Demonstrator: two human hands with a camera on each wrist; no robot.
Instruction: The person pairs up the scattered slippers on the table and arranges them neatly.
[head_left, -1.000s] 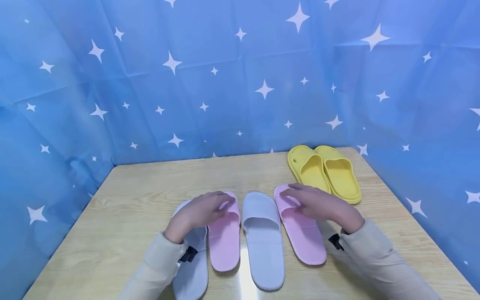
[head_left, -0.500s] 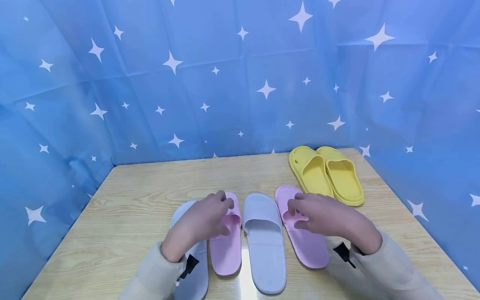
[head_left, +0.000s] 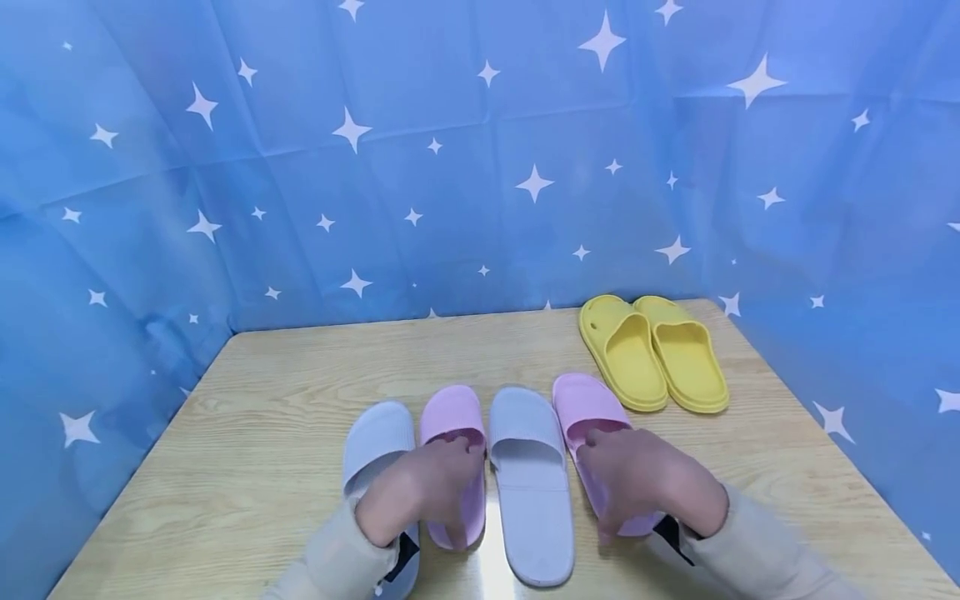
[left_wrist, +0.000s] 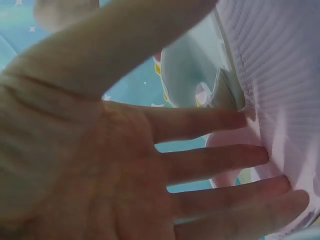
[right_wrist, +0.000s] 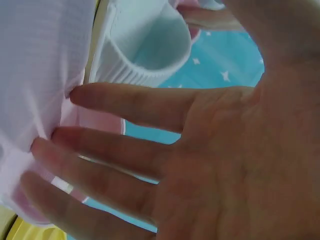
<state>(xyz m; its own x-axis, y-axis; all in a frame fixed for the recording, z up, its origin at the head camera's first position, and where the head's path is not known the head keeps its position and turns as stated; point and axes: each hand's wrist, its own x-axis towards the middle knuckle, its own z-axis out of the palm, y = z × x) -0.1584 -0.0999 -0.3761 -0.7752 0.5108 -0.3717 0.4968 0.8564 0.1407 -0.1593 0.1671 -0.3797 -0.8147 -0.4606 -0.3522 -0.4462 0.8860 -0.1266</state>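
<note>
Two pink slippers and two pale blue-grey slippers stand in an alternating row on the wooden table. My left hand (head_left: pixel 442 479) lies over the sole of the left pink slipper (head_left: pixel 452 408), its thumb towards the heel. Extended fingers (left_wrist: pixel 215 157) touch the ridged surface in the left wrist view. My right hand (head_left: pixel 637 475) covers much of the right pink slipper (head_left: pixel 590 400) in the same manner. There, the fingers (right_wrist: pixel 115 150) reach out fairly straight against the sole. Between the hands sits one blue-grey slipper (head_left: pixel 534 517); the other blue-grey slipper (head_left: pixel 378 429) is partly under my left forearm.
A pair of yellow slippers (head_left: pixel 630 362) stands at the table's back right corner. Blue cloth (head_left: pixel 450 183) with white stars hangs behind and along the sides. The wooden tabletop (head_left: pixel 277 417) extends to the left of the row.
Both hands have come down from above the pink slippers' straps onto their soles, moving nearer to the heels. The slippers stay in about the same places.
</note>
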